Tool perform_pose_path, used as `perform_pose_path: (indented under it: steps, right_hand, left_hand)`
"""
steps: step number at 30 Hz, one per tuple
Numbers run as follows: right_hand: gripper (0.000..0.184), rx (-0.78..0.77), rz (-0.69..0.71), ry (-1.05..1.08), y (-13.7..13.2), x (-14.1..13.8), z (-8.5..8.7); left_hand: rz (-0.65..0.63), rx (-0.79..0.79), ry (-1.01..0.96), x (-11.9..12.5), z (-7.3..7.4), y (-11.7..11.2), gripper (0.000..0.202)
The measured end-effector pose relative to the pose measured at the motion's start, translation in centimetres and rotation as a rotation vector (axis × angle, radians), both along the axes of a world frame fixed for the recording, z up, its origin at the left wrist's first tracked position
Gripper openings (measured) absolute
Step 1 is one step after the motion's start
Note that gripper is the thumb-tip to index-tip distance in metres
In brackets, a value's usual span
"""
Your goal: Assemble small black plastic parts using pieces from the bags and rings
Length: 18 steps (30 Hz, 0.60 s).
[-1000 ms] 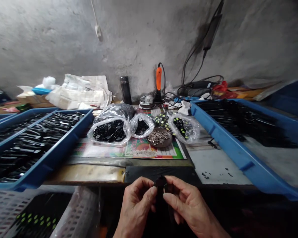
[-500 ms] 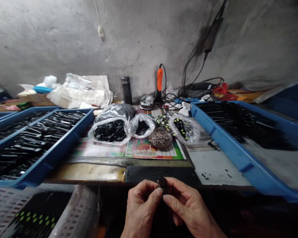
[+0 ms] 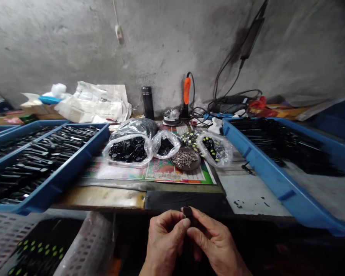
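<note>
Just in front of the table edge, my left hand [image 3: 167, 238] pinches a small black plastic part [image 3: 187, 211] between thumb and fingers. My right hand [image 3: 214, 239] closes on the same part from the other side, its fingertips against it. The lower end of the part is lost against the dark background, so its full shape cannot be made out. Beyond the hands, a round dish [image 3: 196, 162] holds many small metal pins or screws [image 3: 184, 158]. Plastic bags with black pieces [image 3: 128, 149] and with black-and-yellow pieces [image 3: 211, 147] lie open around it.
Blue trays of black parts stand left [image 3: 83, 159] and right [image 3: 271, 180]. An orange-handled tool [image 3: 186, 92] stands upright near a black flask [image 3: 147, 102] by the wall. Below left is a white perforated basket [image 3: 83, 245] holding black parts with yellow-green dots.
The black part has turned slightly between my fingers, and my right hand has shifted a little to the left. The camera view has moved slightly.
</note>
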State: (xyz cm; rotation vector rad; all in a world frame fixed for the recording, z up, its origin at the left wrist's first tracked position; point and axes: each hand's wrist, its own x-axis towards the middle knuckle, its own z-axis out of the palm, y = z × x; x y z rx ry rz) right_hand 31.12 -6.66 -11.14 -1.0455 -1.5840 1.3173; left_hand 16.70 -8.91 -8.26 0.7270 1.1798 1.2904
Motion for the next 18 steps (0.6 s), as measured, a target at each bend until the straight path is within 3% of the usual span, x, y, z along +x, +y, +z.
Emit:
perform_pose_path:
  steps: [3, 6, 11, 18]
  right_hand:
    - [0.048, 0.030, 0.026, -0.036, 0.4, 0.1, 0.5]
    - [0.049, -0.033, 0.044, -0.060, 1.1, 0.1, 1.9]
    - [0.042, -0.095, 0.125, -0.169, 2.0, 0.0, 4.1]
    - [0.053, -0.148, 0.151, -0.098, 2.1, -0.9, 3.7]
  left_hand:
    - [-0.023, 0.026, 0.028, -0.1, -0.6, -0.2, 0.046]
    - [-0.049, 0.038, 0.100, -0.2, -1.3, -0.5, 0.038]
    - [-0.004, 0.095, 0.245, -0.1, -2.4, -0.8, 0.032]
    - [0.076, 0.151, 0.196, -0.2, -3.4, -0.4, 0.035]
